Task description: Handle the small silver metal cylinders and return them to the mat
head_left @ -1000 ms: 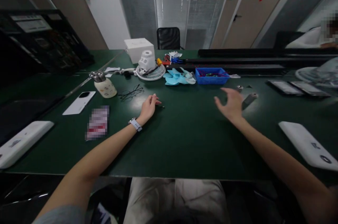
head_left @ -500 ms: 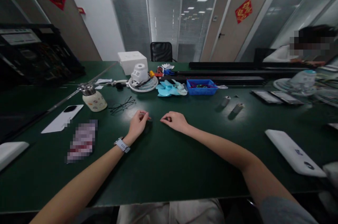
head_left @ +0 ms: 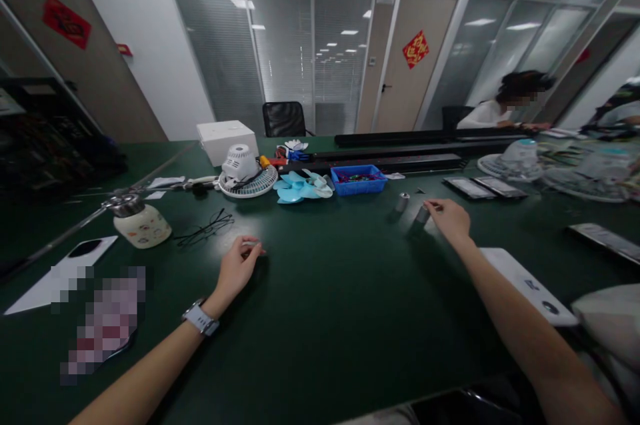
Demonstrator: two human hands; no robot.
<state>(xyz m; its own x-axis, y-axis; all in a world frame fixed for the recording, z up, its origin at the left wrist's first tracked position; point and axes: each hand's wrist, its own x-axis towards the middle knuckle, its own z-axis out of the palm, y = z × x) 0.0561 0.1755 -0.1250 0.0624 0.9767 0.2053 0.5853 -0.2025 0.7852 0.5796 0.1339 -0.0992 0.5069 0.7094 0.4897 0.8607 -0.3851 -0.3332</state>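
My right hand (head_left: 450, 219) reaches across the green table, thumb and fingertips closed on the top of a small silver metal cylinder (head_left: 422, 215) that stands on the tabletop. A second silver cylinder (head_left: 403, 201) stands just to its left. My left hand (head_left: 241, 261), with a watch on the wrist, rests on the table with loosely curled fingers and a gap at the thumb; nothing shows in it. Near that hand lie black-framed glasses (head_left: 206, 228). Light-blue fan blades (head_left: 303, 186) and a blue tray (head_left: 359, 181) of small coloured parts are farther back.
A white fan head with grille (head_left: 247, 183) sits by a white box (head_left: 227, 139). At left are a patterned jar (head_left: 143, 226) and a white phone box (head_left: 65, 275). A white device (head_left: 525, 285) lies beside my right forearm. Long black bars (head_left: 395, 161) cross behind. Another person (head_left: 500, 108) sits far right.
My right hand has moved from the middle of the table rightward to the nearer silver cylinder. My left hand stays near the glasses. The view has turned right and tilted up.
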